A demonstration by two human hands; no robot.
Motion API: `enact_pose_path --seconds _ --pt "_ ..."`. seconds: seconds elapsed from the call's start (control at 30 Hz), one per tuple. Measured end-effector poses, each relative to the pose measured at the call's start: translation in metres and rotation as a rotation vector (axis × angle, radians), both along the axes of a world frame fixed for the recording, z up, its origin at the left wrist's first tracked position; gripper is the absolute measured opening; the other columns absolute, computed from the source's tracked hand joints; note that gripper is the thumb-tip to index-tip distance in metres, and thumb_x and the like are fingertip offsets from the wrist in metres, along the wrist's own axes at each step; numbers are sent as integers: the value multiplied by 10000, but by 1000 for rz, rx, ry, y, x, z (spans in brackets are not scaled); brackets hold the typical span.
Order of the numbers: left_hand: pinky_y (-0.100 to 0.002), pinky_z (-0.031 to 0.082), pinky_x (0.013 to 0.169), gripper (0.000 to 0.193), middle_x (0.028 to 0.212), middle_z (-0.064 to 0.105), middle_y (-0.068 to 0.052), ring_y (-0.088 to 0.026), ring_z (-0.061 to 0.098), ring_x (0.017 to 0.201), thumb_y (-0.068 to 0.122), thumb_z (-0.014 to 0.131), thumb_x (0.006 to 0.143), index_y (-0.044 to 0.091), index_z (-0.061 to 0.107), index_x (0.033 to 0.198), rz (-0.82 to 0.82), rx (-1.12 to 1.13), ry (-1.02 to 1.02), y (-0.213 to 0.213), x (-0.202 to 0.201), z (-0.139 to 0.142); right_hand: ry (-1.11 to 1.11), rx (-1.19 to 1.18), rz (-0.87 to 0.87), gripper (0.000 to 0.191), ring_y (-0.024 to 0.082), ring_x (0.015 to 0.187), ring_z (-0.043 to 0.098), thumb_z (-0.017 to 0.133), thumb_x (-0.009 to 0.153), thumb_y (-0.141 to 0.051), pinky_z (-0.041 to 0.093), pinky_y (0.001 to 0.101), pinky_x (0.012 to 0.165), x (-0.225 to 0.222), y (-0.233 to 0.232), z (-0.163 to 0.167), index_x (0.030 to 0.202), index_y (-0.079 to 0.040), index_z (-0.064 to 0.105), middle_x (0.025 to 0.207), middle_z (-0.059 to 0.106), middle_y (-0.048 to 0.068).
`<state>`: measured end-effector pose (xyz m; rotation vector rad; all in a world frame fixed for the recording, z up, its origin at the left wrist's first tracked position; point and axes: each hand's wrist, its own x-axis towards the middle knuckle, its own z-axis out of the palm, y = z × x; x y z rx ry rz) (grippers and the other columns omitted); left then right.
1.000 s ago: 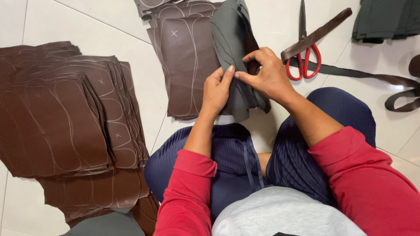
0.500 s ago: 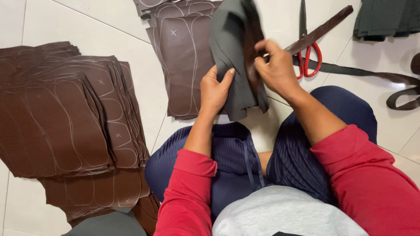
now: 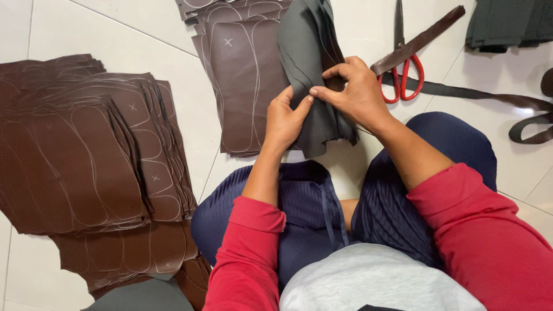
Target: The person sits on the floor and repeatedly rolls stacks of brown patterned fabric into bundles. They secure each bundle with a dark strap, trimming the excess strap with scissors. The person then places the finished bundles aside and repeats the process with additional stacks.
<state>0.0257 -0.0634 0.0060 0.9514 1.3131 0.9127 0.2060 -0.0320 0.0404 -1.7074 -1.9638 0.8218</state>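
I sit on a white tiled floor with both hands on a stack of dark grey leather-like pieces (image 3: 308, 63) held up in front of my knees. My left hand (image 3: 283, 118) grips the stack's lower left edge with the thumb on top. My right hand (image 3: 354, 92) pinches the top pieces at the right edge, fingertips meeting the left thumb. Under the stack lies a pile of brown pieces (image 3: 242, 75) marked with white outlines and a small cross.
A large fanned pile of brown marked pieces (image 3: 86, 155) lies at my left. Red-handled scissors (image 3: 403, 63) and a brown strip (image 3: 420, 40) lie beyond my right hand. Dark straps (image 3: 518, 109) trail at right; more grey pieces (image 3: 510, 23) sit top right.
The grey stack was lifted and tilted up by my right hand, then brought back down. My right hand now pinches its edge close to my left thumb.
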Motion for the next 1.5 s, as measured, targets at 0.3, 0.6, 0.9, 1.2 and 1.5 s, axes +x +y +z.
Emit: enact_pose_path --seconds 0.3,0.6,0.9,1.2,1.5 --pt "-289 581 858 311 1069 794 -91 -125 730 958 137 713 915 -10 703 1189 53 31 -29 -1 3 1 75 49 -146 209 263 835 674 689 1002 -141 536 375 758 10 1 -17 1120 31 708 1027 701 174" --pt "-288 594 837 310 1056 792 -77 -118 731 937 156 719 926 -13 705 1186 66 -5 -78 -2 3 4 29 98 -107 152 266 920 666 586 995 -29 525 374 828 27 5 -18 1088 -27 706 1021 663 142" --pt "-280 571 836 290 1027 781 -69 -94 686 934 130 736 912 1 695 1168 -51 76 -37 -4 3 -1 45 107 23 403 279 811 626 861 840 -303 515 364 698 7 -3 -3 1061 8 733 961 634 161" --pt "-300 561 919 328 1119 778 -80 -133 708 1018 113 693 919 -8 677 1223 5 31 -33 -3 3 2 9 -137 -255 384 322 877 652 535 1001 -150 516 409 828 39 8 -30 1352 4 546 1024 672 247" --pt "-270 553 896 317 1124 772 -82 -92 665 1002 151 670 989 -16 681 1258 21 93 -150 -2 17 -24 67 -28 -84 656 388 1284 593 690 1047 -340 470 434 1051 41 5 -20 1523 -4 388 1385 602 284"
